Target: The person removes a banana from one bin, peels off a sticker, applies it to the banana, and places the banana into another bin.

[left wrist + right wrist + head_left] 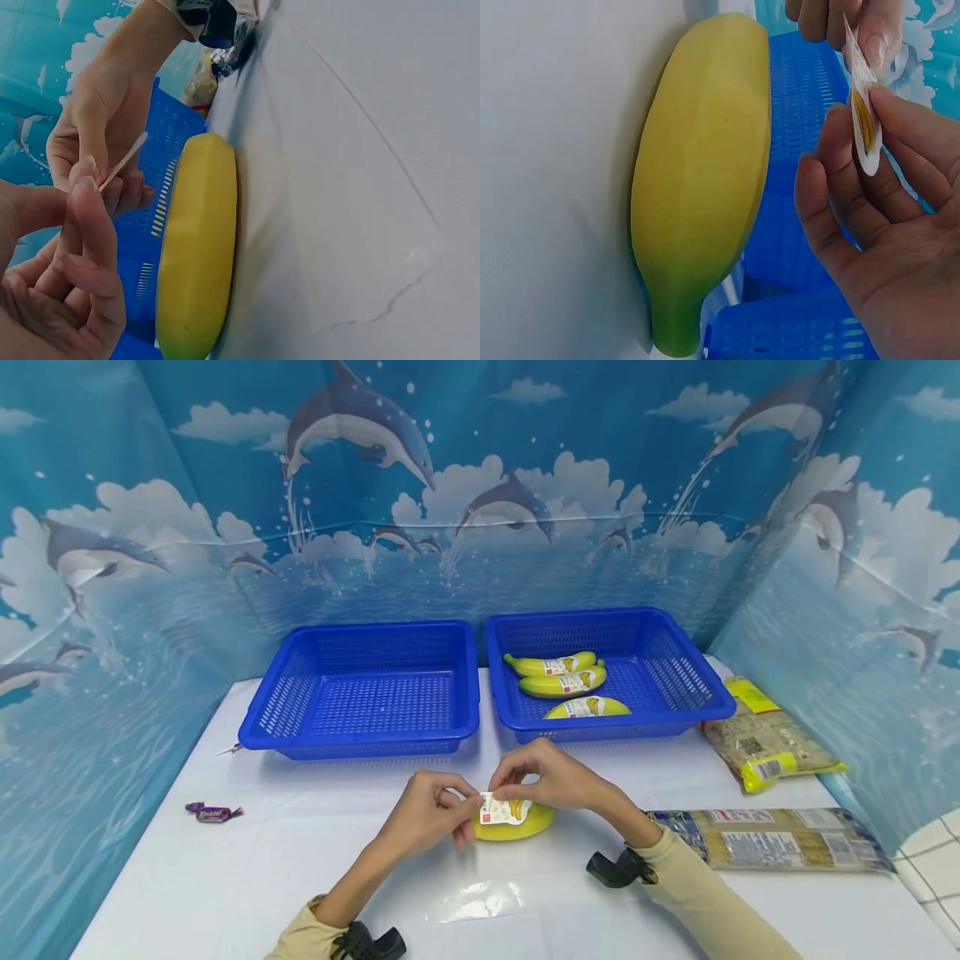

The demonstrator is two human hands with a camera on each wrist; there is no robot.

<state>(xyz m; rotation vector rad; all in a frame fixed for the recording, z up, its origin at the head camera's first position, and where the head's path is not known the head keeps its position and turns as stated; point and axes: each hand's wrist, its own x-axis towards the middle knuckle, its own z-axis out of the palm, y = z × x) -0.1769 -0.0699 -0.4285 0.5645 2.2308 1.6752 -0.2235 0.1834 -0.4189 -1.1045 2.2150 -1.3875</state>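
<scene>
A white sticker label with a banana picture is pinched by both hands, the left hand at its left end and the right hand at its upper edge. Below it a yellow banana with a greenish end lies on the white table. The wrist views show the label nearly edge-on, apart from the banana. No label shows on the visible side of the banana in the left wrist view. Neither hand grips the banana.
Behind the hands stand two blue baskets; the right one contains three labelled bananas, the left one nothing visible. A purple-wrapped candy lies at left. At right lie a yellow-labelled bag and a long clear package.
</scene>
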